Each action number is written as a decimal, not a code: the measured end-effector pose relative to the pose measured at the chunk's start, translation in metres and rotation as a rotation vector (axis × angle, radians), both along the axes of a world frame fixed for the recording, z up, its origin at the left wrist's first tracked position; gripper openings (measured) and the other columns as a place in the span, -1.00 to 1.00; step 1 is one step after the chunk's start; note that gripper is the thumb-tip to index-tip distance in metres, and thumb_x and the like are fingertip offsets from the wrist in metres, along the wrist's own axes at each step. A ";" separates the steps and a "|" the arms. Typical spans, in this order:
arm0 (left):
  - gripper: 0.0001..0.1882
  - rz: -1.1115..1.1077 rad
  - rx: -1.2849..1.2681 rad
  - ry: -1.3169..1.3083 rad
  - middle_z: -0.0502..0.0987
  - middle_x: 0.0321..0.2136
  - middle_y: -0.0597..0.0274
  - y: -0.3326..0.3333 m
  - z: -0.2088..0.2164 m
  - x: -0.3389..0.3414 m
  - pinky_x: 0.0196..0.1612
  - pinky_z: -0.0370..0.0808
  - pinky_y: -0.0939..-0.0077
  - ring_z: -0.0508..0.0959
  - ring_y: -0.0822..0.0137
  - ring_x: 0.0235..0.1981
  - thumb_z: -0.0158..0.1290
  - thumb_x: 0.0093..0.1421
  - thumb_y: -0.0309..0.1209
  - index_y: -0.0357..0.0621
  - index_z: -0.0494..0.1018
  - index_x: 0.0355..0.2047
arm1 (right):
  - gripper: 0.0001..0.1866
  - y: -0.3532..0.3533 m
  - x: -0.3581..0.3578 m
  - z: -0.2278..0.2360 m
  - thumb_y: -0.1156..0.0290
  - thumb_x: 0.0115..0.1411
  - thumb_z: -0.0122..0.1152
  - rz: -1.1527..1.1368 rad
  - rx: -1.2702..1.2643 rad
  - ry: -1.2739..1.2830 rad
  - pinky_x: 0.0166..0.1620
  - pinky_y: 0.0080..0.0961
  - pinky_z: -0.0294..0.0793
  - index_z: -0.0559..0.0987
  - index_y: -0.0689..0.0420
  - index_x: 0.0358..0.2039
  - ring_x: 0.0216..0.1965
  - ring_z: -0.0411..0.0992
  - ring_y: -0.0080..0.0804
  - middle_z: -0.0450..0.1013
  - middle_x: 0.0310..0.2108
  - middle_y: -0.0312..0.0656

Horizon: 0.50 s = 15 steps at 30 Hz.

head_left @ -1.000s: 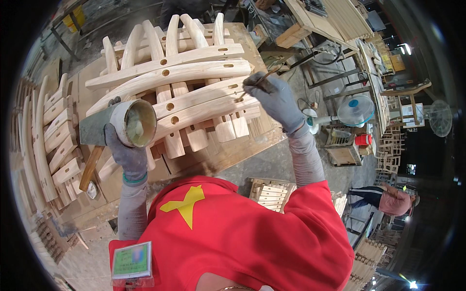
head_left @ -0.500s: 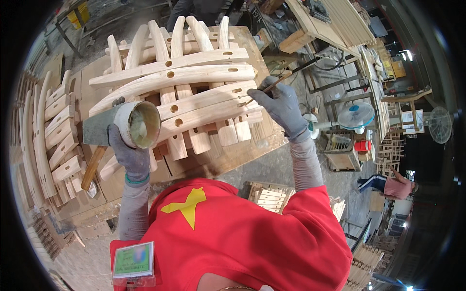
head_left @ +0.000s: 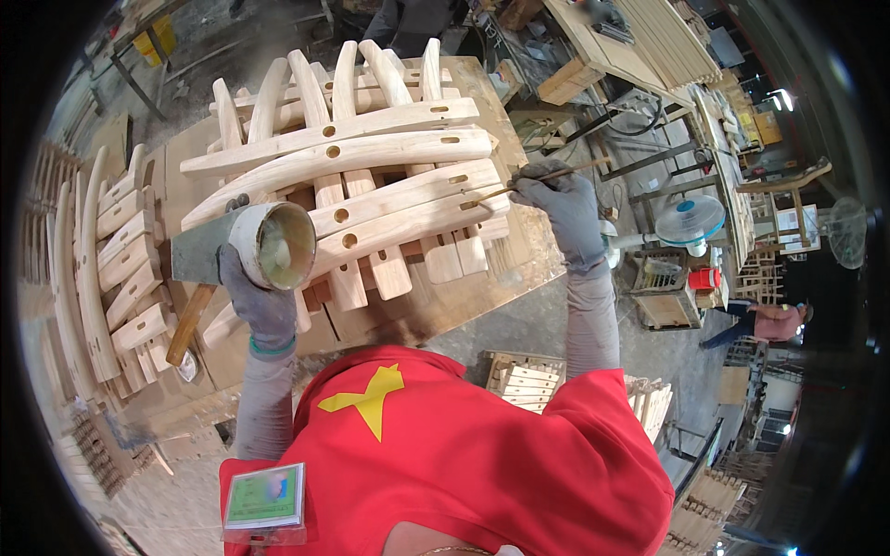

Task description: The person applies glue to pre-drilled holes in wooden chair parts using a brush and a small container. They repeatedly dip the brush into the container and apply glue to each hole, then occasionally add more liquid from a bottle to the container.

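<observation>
My left hand [head_left: 258, 304], in a grey glove, is closed around a round can [head_left: 243, 243] with a pale, wet-looking substance inside. A grey flat-sided piece [head_left: 199, 250] sticks out beside the can; whether it is joined to it I cannot tell. Below that piece slants a wooden handle [head_left: 190, 324]. My gloved right hand [head_left: 570, 218] pinches a thin stick [head_left: 582, 168], its tip at the slot near the right end of the nearest curved wooden slat [head_left: 408, 221]. Further slats with round holes and slots lie crosswise over upright-curving wooden pieces [head_left: 345, 83].
The stack rests on a cardboard-covered table [head_left: 417, 315]. More curved wooden parts [head_left: 88, 278] are piled at the left. At the right stand a fan [head_left: 688, 221], a red container [head_left: 705, 279] and a workbench [head_left: 640, 56]. A person [head_left: 774, 322] is walking far right.
The stick in my right hand now lies flatter, its tip still at the slat's end slot. My left hand keeps the can. The whole view has shifted slightly, and the far person has moved.
</observation>
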<state>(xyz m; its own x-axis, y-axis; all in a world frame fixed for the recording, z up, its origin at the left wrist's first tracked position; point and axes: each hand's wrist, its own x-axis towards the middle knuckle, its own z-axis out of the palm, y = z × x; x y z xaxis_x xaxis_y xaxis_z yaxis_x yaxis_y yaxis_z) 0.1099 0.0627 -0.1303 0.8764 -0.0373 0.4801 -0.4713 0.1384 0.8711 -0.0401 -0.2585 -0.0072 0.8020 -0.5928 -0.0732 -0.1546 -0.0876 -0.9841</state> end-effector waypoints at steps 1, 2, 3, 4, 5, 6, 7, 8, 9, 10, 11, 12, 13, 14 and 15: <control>-0.63 -0.050 -0.108 0.093 0.28 0.05 0.00 0.004 -0.002 0.001 0.14 0.26 0.35 0.33 0.20 0.04 -0.21 0.29 -0.49 -0.37 0.14 0.08 | -0.80 0.012 0.002 0.017 0.58 0.02 0.25 -0.019 -0.021 0.040 -0.28 -0.67 0.46 0.50 0.33 -0.31 -0.39 0.46 -0.54 0.50 -0.38 -0.17; -0.63 -0.105 -0.219 0.182 0.28 0.06 0.00 0.006 -0.003 0.003 0.14 0.26 0.36 0.33 0.21 0.05 -0.22 0.30 -0.48 -0.37 0.15 0.08 | -0.81 0.019 0.001 0.025 0.58 0.02 0.25 -0.001 -0.094 -0.033 -0.28 -0.67 0.46 0.50 0.33 -0.32 -0.39 0.46 -0.55 0.50 -0.38 -0.17; -0.61 -0.005 -0.042 0.043 0.27 0.07 -0.02 0.008 -0.003 0.002 0.15 0.26 0.34 0.33 0.19 0.06 -0.17 0.27 -0.50 -0.36 0.13 0.09 | -0.82 0.024 0.000 0.031 0.58 0.02 0.25 0.019 -0.168 -0.106 -0.27 -0.68 0.45 0.51 0.32 -0.33 -0.39 0.45 -0.55 0.50 -0.39 -0.17; -0.58 0.089 0.131 -0.099 0.26 0.07 -0.04 0.005 0.000 0.000 0.16 0.25 0.31 0.32 0.18 0.07 -0.13 0.24 -0.51 -0.35 0.12 0.09 | -0.84 0.028 0.001 0.037 0.58 0.03 0.24 -0.047 -0.153 -0.116 -0.26 -0.69 0.44 0.53 0.31 -0.34 -0.39 0.45 -0.56 0.51 -0.41 -0.18; -0.55 0.189 0.303 -0.239 0.25 0.08 -0.06 0.002 0.004 -0.001 0.16 0.25 0.29 0.31 0.16 0.08 -0.08 0.21 -0.53 -0.33 0.10 0.09 | -0.86 0.032 0.003 0.042 0.58 0.04 0.24 -0.111 -0.137 -0.130 -0.25 -0.70 0.43 0.54 0.31 -0.35 -0.38 0.45 -0.56 0.51 -0.42 -0.19; -0.57 0.082 0.134 -0.100 0.25 0.08 -0.05 0.001 0.008 0.001 0.17 0.24 0.28 0.31 0.17 0.08 -0.10 0.23 -0.49 -0.33 0.11 0.09 | -0.85 0.037 0.009 0.043 0.57 0.05 0.23 -0.107 -0.146 -0.180 -0.24 -0.71 0.42 0.55 0.31 -0.33 -0.38 0.46 -0.56 0.51 -0.42 -0.19; -0.58 -0.023 -0.033 0.041 0.26 0.08 -0.05 0.000 0.018 0.002 0.18 0.23 0.28 0.31 0.17 0.09 -0.13 0.25 -0.46 -0.32 0.11 0.09 | -0.84 0.043 0.016 0.041 0.56 0.06 0.22 -0.100 -0.151 -0.226 -0.24 -0.71 0.42 0.55 0.31 -0.31 -0.37 0.46 -0.56 0.52 -0.42 -0.19; -0.60 -0.124 -0.200 0.180 0.26 0.08 -0.04 0.000 0.025 0.003 0.19 0.22 0.27 0.31 0.18 0.09 -0.16 0.27 -0.42 -0.31 0.12 0.09 | -0.83 0.049 0.025 0.039 0.56 0.07 0.21 -0.088 -0.155 -0.274 -0.24 -0.72 0.41 0.56 0.31 -0.28 -0.37 0.46 -0.56 0.52 -0.41 -0.20; -0.61 -0.114 -0.231 0.172 0.27 0.07 -0.03 0.003 0.023 0.004 0.19 0.23 0.27 0.31 0.17 0.09 -0.22 0.30 -0.37 -0.31 0.13 0.08 | -0.77 0.056 0.035 0.038 0.54 0.13 0.17 0.044 -0.153 -0.212 -0.24 -0.71 0.42 0.54 0.32 -0.19 -0.34 0.45 -0.58 0.52 -0.36 -0.23; -0.62 -0.122 -0.328 0.214 0.27 0.07 -0.04 0.009 0.028 0.005 0.19 0.23 0.28 0.31 0.17 0.09 -0.21 0.30 -0.38 -0.30 0.13 0.07 | -0.73 0.059 0.044 0.035 0.56 0.14 0.12 0.155 -0.352 -0.154 -0.24 -0.67 0.44 0.52 0.26 -0.11 -0.33 0.49 -0.50 0.54 -0.31 -0.17; -0.62 -0.136 -0.426 0.256 0.27 0.06 -0.05 0.013 0.031 0.006 0.19 0.23 0.28 0.31 0.18 0.09 -0.21 0.29 -0.39 -0.30 0.13 0.07 | -0.71 0.059 0.055 0.026 0.55 0.17 0.06 0.290 -0.538 -0.154 -0.18 -0.62 0.44 0.49 0.25 -0.08 -0.28 0.49 -0.43 0.53 -0.28 -0.13; -0.62 -0.148 -0.525 0.295 0.27 0.06 -0.05 0.017 0.034 0.006 0.19 0.23 0.28 0.31 0.18 0.09 -0.20 0.29 -0.40 -0.30 0.14 0.07 | -0.69 0.058 0.068 0.016 0.55 0.19 0.00 0.425 -0.724 -0.157 -0.12 -0.57 0.45 0.45 0.24 -0.04 -0.24 0.50 -0.36 0.51 -0.24 -0.09; -0.59 -0.154 -0.625 0.392 0.28 0.06 -0.02 0.021 0.046 0.007 0.17 0.28 0.20 0.31 0.19 0.09 -0.19 0.28 -0.31 -0.26 0.15 0.07 | -0.67 0.058 0.082 0.010 0.51 0.20 -0.01 0.537 -0.768 -0.094 -0.07 -0.52 0.42 0.42 0.20 0.00 -0.17 0.47 -0.27 0.49 -0.19 -0.06; -0.59 -0.023 -0.362 0.204 0.28 0.06 0.00 0.026 0.054 0.008 0.17 0.27 0.19 0.31 0.18 0.09 -0.23 0.29 -0.28 -0.26 0.16 0.07 | -0.64 0.058 0.095 0.007 0.47 0.21 -0.02 0.642 -0.820 -0.029 -0.01 -0.47 0.39 0.40 0.16 0.04 -0.11 0.45 -0.18 0.46 -0.13 -0.02; -0.58 0.107 -0.098 0.020 0.28 0.06 0.02 0.032 0.060 0.009 0.17 0.27 0.18 0.31 0.18 0.09 -0.27 0.31 -0.26 -0.26 0.17 0.07 | -0.60 0.054 0.113 -0.009 0.42 0.22 -0.03 0.695 -1.087 -0.015 0.10 -0.36 0.30 0.33 0.15 0.08 0.02 0.34 -0.06 0.38 -0.03 0.01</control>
<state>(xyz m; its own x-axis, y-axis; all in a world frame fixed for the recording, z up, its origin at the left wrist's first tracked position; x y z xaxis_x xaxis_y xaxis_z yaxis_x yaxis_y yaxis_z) 0.1190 0.0943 -0.0707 0.8822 0.1033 0.4594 -0.4708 0.1732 0.8651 0.0729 -0.2045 -0.0163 0.9612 0.1971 0.1928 0.2561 -0.8976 -0.3589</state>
